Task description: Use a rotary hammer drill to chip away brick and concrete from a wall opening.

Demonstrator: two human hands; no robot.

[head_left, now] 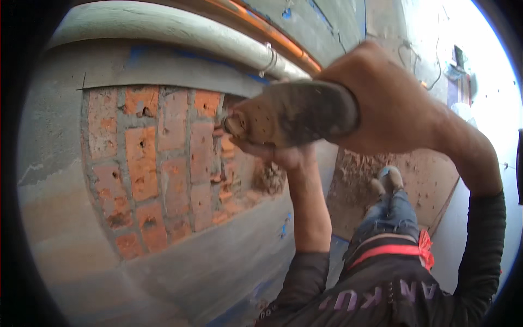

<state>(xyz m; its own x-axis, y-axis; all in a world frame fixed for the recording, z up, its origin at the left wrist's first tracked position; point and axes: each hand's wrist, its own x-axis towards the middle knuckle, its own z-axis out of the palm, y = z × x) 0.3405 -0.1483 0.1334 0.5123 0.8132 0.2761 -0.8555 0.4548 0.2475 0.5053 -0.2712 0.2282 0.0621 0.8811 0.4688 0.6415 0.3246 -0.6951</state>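
— By what is the right hand (376, 101) occupied?

— The thick, dark end of a tool (313, 111) is held by it. The fingers are closed around this end, although their tips are hidden from view.

— And the left hand (286, 157), how is it placed?

— It is set under the tan front part of the tool, against its lower side. The fingers are mostly covered by the tool and blurred, so it cannot be told how far they are closed.

— Where exactly is the tool to be found?

— It is held up in front of the bricks (144, 163), almost level across the view, with its front turned to the left. Because of the blur, its exact kind cannot be named. Whether the bricks are touched by it also cannot be told.

— What can be noted about the wall?

— The bricks are bordered by grey plaster (49, 120), and several of them are marked by small holes. Along the upper part of the view, a white pipe (163, 24) is seen, with an orange pipe (272, 35) beside it.

— And lower down?

— Rubble (269, 177) is seen near the right end of the bricks, and broken bits are scattered on the brown floor (433, 180), near the shoes (393, 175). Blue jeans (384, 210) are worn, with a red band (389, 250) at the waist.
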